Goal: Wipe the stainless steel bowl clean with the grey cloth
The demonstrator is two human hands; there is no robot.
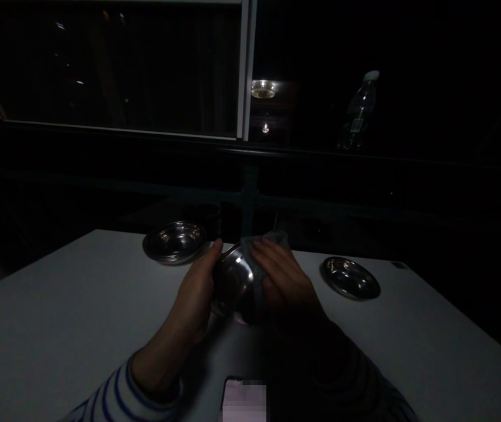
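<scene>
A shiny metal bowl [235, 281] is held up and tilted above the white table, between my two hands. My left hand [195, 290] grips its left rim, thumb on top and the other fingers hidden behind it. On the bowl's right side, my right hand [288, 275] presses a thin greyish cloth [257, 278] against the metal, its fingers laid together over it. Whether the cloth is fabric or plastic is hard to make out in the dark.
A stack of metal bowls [175, 241] stands at the table's back left. One metal bowl [351, 278] sits at the right. A phone [244, 401] lies at the near edge of the white table [78, 328]. Beyond, a plastic bottle [360, 111] stands by the dark window.
</scene>
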